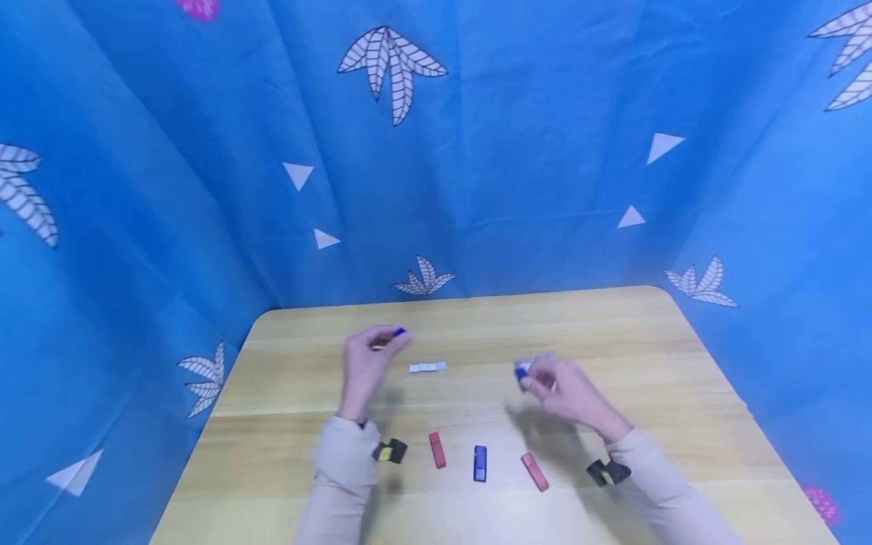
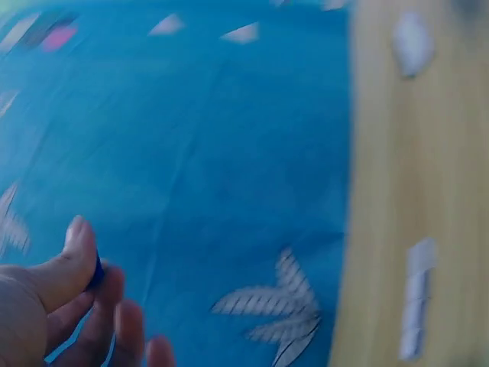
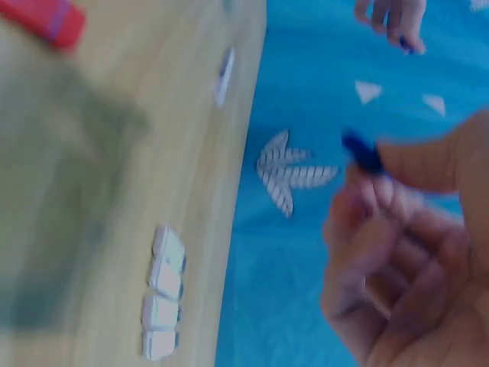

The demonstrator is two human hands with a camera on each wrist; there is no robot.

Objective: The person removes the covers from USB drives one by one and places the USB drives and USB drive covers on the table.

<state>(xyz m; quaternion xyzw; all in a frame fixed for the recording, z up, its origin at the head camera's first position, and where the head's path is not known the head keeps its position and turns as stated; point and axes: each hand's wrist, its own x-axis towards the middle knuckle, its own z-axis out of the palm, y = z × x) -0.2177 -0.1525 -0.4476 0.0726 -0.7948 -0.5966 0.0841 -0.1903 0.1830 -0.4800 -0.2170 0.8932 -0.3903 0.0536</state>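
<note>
Nearest me, my pale sleeves (image 1: 344,477) reach in over the wooden table (image 1: 272,484), with a small black device (image 1: 390,451) at my left wrist and another black device (image 1: 608,473) at my right. Between my forearms three slim blocks lie apart in a loose row: a red block (image 1: 437,450) on the left, a dark blue block (image 1: 480,463) in the middle, and a second red block (image 1: 534,471) on the right, its near end slanting toward the right. Farther out, my right hand (image 1: 572,390) is raised above the wood, thumb and forefinger pinching a small blue piece (image 3: 362,151), my other fingers curled in toward the palm. Just beyond it, partly hidden by my fingers in the head view, is a short row of white pieces (image 3: 162,294) on the right. To the left of that, well apart, lies another white row (image 1: 428,367). My left hand (image 1: 364,371), reaching a little farther than my right, is also up off the table, pinching a second blue piece (image 1: 400,331) between thumb and fingertip; the remaining fingers are loosely bent. Past the table's far edge hangs a blue cloth (image 1: 531,151) printed with white leaves and triangles.
</note>
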